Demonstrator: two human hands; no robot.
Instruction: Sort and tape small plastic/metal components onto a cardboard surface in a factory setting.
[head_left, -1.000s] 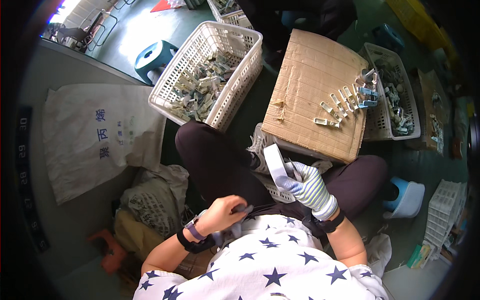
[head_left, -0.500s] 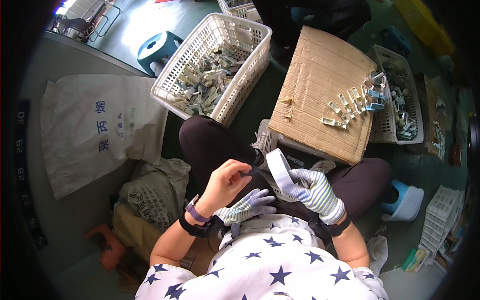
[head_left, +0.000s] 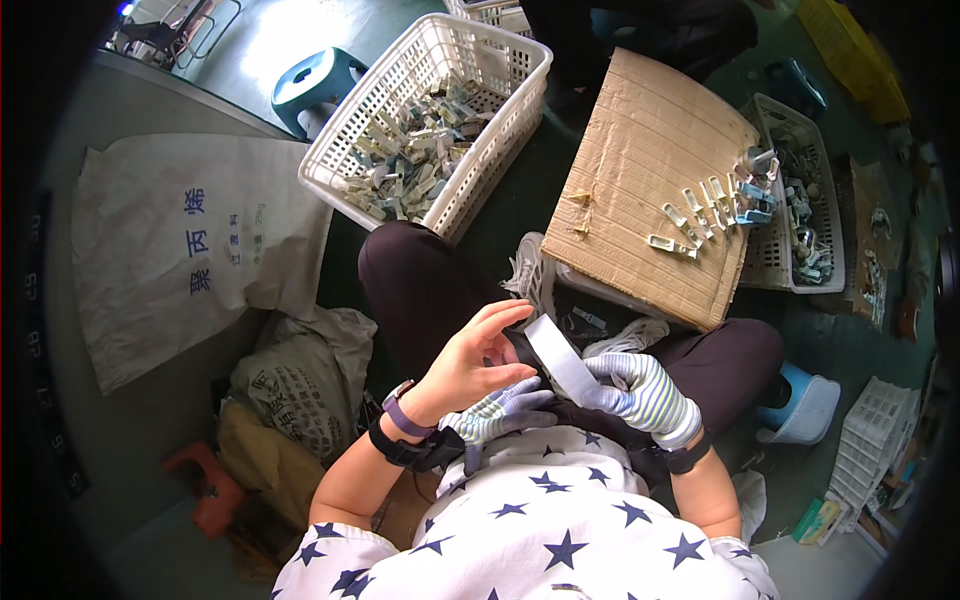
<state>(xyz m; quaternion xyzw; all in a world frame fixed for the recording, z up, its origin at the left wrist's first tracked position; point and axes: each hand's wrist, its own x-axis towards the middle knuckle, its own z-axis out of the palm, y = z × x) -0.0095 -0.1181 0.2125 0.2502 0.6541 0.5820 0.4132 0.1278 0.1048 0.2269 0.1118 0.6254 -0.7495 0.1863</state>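
Observation:
My right hand (head_left: 648, 398), in a striped knit glove, grips a roll of white tape (head_left: 563, 364) by its right side, above my lap. My left hand (head_left: 462, 368) is bare, with thumb and fingers apart. Its fingertips are close to the left side of the roll; whether they touch it I cannot tell. A matching striped glove (head_left: 502, 414) lies loose on my lap, partly behind my left wrist.
A white basket (head_left: 490, 150) of clips stands ahead on the left. Ahead right, cardboard (head_left: 630, 170) bears a row of clips (head_left: 700, 212), with another basket (head_left: 828, 288) beyond. A blue stool (head_left: 806, 405) is at right, sacks (head_left: 300, 385) at left.
My left hand has moved right and slightly up, beside the tape roll, and its fingers have spread. The roll has shifted slightly down and right with my right hand.

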